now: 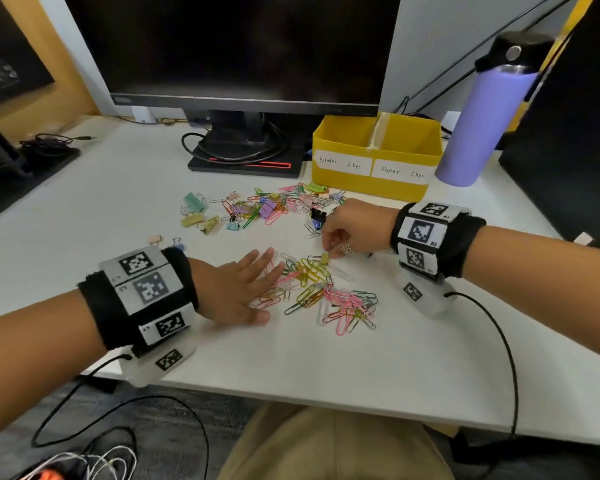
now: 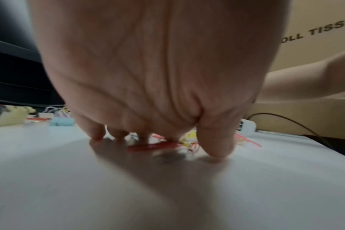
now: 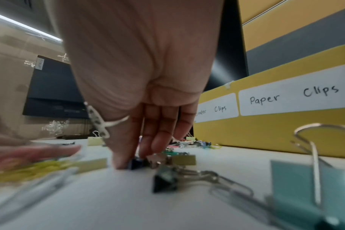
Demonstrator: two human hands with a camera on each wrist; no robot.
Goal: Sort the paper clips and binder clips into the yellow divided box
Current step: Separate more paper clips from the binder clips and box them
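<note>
Meanwhile the left hand (image 1: 238, 289) lies flat, fingers straight, on the near pile of paper clips (image 1: 321, 292) on the table (image 1: 118, 209). Right hand (image 1: 352, 230) pinches something small beside the pile; what, I cannot tell. Yellow box (image 1: 374, 157) stands behind.

Colourful clips (image 1: 291, 265) scattered on desk, yellow divided box (image 1: 374, 181) behind

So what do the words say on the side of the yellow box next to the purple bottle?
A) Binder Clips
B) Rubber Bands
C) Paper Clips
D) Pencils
C: on the yellow box, the label reading "Paper Clips" sits on the half nearest the purple bottle, while "Binder Clips" is on the half towards the monitor stand.
</note>
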